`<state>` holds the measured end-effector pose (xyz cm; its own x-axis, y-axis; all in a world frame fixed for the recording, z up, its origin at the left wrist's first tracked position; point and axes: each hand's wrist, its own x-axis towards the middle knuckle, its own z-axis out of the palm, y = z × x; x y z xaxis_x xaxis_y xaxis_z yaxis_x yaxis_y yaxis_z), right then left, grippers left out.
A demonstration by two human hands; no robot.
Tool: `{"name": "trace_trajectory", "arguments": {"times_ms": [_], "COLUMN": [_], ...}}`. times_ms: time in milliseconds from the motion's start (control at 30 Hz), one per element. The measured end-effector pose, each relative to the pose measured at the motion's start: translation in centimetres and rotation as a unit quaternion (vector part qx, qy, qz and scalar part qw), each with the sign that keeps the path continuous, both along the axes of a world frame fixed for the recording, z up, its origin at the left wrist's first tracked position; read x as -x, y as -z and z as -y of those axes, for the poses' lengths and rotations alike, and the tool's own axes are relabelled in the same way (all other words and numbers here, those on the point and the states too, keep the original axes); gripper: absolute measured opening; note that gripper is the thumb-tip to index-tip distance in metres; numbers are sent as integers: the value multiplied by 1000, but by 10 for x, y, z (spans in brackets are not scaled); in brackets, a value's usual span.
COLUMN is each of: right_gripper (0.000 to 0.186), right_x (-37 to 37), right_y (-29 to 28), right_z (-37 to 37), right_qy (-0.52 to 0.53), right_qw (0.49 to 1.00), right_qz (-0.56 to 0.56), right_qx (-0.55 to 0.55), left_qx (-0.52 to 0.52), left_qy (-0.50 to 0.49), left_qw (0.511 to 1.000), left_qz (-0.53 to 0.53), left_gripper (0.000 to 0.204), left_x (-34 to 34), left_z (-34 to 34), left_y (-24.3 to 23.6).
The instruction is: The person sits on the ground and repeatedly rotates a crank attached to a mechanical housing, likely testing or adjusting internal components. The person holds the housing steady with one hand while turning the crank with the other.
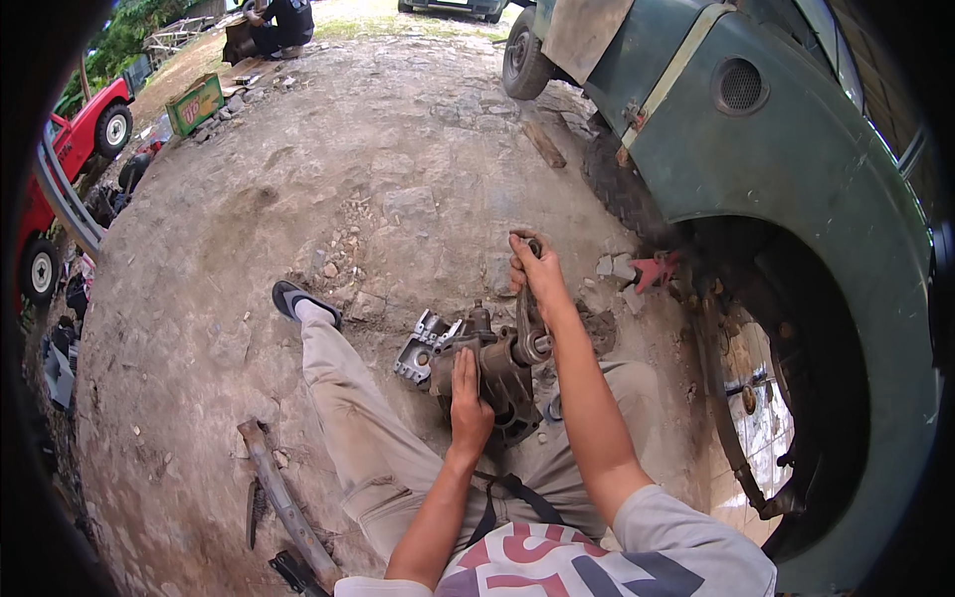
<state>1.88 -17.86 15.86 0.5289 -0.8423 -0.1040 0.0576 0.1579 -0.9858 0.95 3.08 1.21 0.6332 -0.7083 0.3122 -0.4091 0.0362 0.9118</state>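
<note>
Between my legs on the ground stands a greasy gearbox-like metal housing (505, 383), with a bright silver cast part (424, 348) at its left side. My left hand (468, 403) lies flat on the top of the housing, its fingers stretched out. My right hand (538, 267) is closed round the upper end of a dark metal wrench (523, 310). The wrench reaches down to a round shaft end (534, 348) on the housing's right side. My right palm and fingers partly hide its handle.
A green vehicle body (796, 139) with an open wheel arch rises at right; a red stand (657, 271) sits beside it. Long metal bars (288, 502) lie at lower left. A red vehicle (85, 129) and a seated person (284, 25) are farther off.
</note>
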Motion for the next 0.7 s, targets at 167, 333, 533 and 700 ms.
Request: {"name": "trace_trajectory", "arguments": {"times_ms": [167,333,533,700], "right_gripper": [28,29,29,28], "right_x": [-2,3,5,-2], "right_y": [8,6,12,6], "right_z": [0,-3,-2,-4], "right_qy": [-7,-5,-1,-2], "right_qw": [998,999,1000,1000], "right_qz": [41,19,13,10], "right_qx": [-45,-31,-27,-28], "left_qx": [-87,-39,63,-74], "left_qy": [-65,-37,20,-99], "left_qw": [992,998,998,983], "left_qz": [-70,-39,24,-136], "left_gripper": [75,77,84,74], "left_x": [-25,-7,15,-20], "left_z": [3,2,2,-1], "left_y": [48,18,-36,47]}}
